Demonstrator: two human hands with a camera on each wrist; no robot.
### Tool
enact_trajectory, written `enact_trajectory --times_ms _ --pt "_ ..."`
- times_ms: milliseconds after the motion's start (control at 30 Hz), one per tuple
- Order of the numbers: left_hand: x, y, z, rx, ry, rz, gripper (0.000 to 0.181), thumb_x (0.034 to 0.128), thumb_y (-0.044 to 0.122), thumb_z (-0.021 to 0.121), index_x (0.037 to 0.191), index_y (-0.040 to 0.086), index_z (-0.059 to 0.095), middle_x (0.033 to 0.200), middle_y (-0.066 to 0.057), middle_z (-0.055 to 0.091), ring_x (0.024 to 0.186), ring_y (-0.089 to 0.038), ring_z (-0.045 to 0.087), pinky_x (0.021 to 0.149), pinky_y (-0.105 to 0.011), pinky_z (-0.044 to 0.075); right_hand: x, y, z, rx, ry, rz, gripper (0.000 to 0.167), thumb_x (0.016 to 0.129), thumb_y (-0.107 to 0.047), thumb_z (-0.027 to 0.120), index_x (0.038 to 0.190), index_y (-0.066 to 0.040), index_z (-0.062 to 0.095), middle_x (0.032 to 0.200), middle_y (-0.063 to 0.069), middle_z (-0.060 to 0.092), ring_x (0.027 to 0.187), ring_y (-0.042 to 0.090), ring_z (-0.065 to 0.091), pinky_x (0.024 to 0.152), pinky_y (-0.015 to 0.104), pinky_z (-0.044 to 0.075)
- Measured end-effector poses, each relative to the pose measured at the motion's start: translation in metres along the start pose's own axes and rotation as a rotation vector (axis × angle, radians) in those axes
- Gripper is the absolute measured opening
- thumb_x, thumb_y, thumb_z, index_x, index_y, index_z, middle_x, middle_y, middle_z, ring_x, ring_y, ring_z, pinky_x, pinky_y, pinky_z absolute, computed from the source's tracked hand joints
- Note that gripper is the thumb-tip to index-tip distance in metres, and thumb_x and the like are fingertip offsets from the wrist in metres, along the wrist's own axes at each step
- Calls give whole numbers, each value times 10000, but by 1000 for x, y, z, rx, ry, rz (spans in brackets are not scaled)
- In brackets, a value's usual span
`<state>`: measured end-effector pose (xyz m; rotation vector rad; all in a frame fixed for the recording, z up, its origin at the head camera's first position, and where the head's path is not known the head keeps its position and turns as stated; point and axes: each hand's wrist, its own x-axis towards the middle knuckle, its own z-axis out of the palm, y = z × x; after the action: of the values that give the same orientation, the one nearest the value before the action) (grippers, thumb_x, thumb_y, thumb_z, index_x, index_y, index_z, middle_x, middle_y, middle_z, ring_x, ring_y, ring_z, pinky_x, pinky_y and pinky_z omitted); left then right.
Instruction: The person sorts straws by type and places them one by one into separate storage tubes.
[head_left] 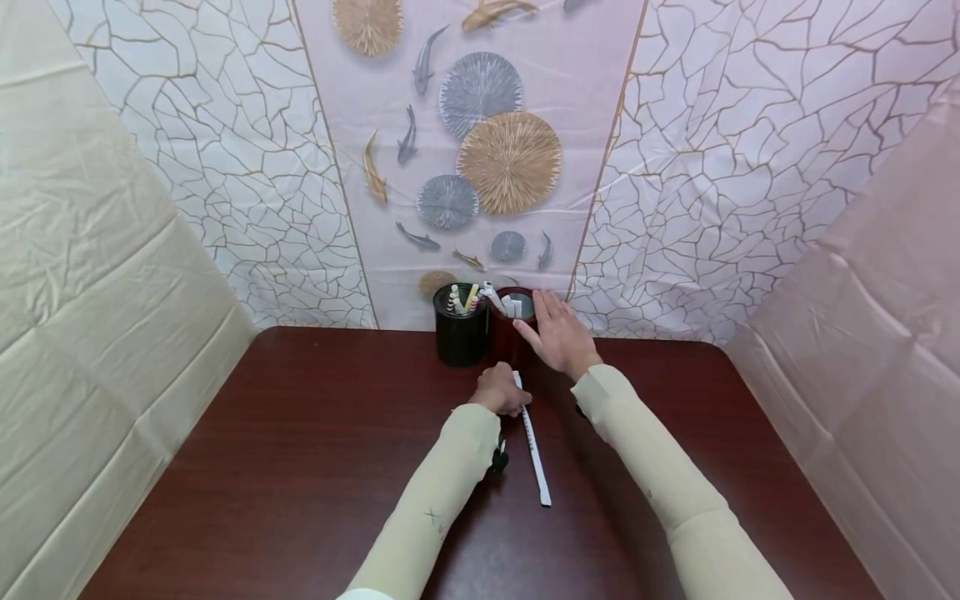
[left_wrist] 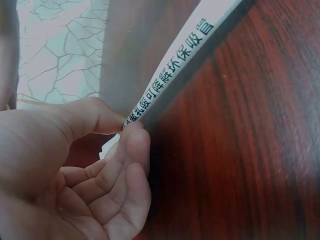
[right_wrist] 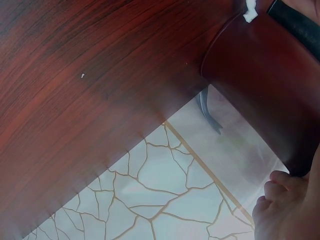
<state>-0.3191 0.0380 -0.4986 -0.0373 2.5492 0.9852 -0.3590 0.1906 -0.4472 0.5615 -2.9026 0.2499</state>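
My left hand [head_left: 501, 390] pinches a white paper-wrapped straw [head_left: 534, 454] near its far end, above the tabletop. In the left wrist view, the thumb and forefinger of the left hand [left_wrist: 75, 165] meet on the wrapper, and dark printed characters run along the straw [left_wrist: 175, 62]. My right hand [head_left: 558, 337] rests against the right rim of a dark red cup [head_left: 506, 337], its fingers extended. White wrapped pieces [head_left: 512, 307] stick out of that cup. In the right wrist view, the cup [right_wrist: 265, 90] stands beside the right hand [right_wrist: 287, 200].
A black cup [head_left: 461, 342] with several striped, coloured sticks [head_left: 465, 302] stands directly left of the red cup. Both are at the back edge of the dark wooden table [head_left: 300, 467], close to a patterned cloth wall [head_left: 397, 250]. A tiny white scrap [right_wrist: 83, 76] lies on the wood.
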Motion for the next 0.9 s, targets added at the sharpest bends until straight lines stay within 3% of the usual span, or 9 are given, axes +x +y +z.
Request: enact_trajectory --times_ms 133,367,667,900 --pt "-9 -1 -8 -4 19 12 206 944 230 771 897 49 686 618 -63 707 542 -178 660 510 -278 490 0 -1 -1 3 -2 -7 858 1119 -585 332 1670 51 164 1740 257 218 1634 411 205 1330 556 214" --pt "-29 -4 -25 -12 64 45 204 958 237 768 879 63 696 633 -43 720 675 -213 739 552 -263 486 1 -1 -1 -2 2 2 863 1117 -600 318 1673 42 165 1745 247 214 1637 403 201 1334 546 207" --pt "-52 -23 -45 -37 172 170 274 947 220 765 704 95 780 614 -17 731 634 -158 706 594 -254 493 3 0 1 -2 11 2 861 1114 -602 318 1670 40 183 1740 245 233 1636 395 214 1333 540 217" --pt "-67 -35 -64 -40 283 280 251 951 219 756 734 118 834 623 13 737 619 -114 676 621 -271 532 0 0 0 3 5 9 865 1112 -600 327 1670 44 176 1743 247 220 1638 396 206 1334 540 214"
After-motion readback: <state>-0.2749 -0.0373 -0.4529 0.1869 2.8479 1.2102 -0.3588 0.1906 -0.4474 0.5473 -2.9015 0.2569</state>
